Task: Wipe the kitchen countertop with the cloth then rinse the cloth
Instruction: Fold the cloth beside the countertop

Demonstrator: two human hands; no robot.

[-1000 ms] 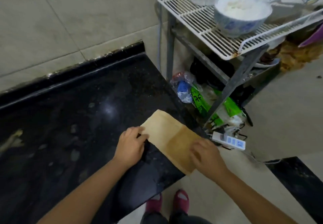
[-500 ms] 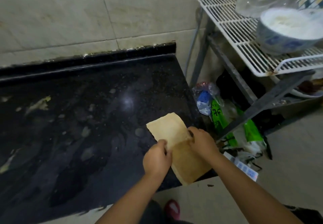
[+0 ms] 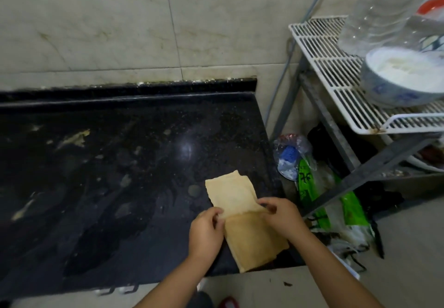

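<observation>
Worktop: the glossy black speckled stone worktop (image 3: 101, 168) carries pale smears and dried patches toward its left side and centre; by my reading the wiping is not yet done.
Left hand: the left hand (image 3: 205, 232) pinches the left edge of the cloth at the fold line, fingers curled onto the fabric.
Cloth: the tan rectangular folded cloth (image 3: 242, 214) lies at the worktop's near right corner, its long axis running from the far left to the near right, its near end overhanging the front edge.
Right hand: the right hand (image 3: 280, 215) grips the right edge at the same fold, fingers curled on it.
Key relation: the cloth lies between both hands, equally close to each; the dirty area lies to its left, so the coming sweep likely heads leftward.
Rack: a white wire rack (image 3: 336, 72) holding a blue-and-white ceramic bowl (image 3: 398, 77) stands apart to the right.
</observation>
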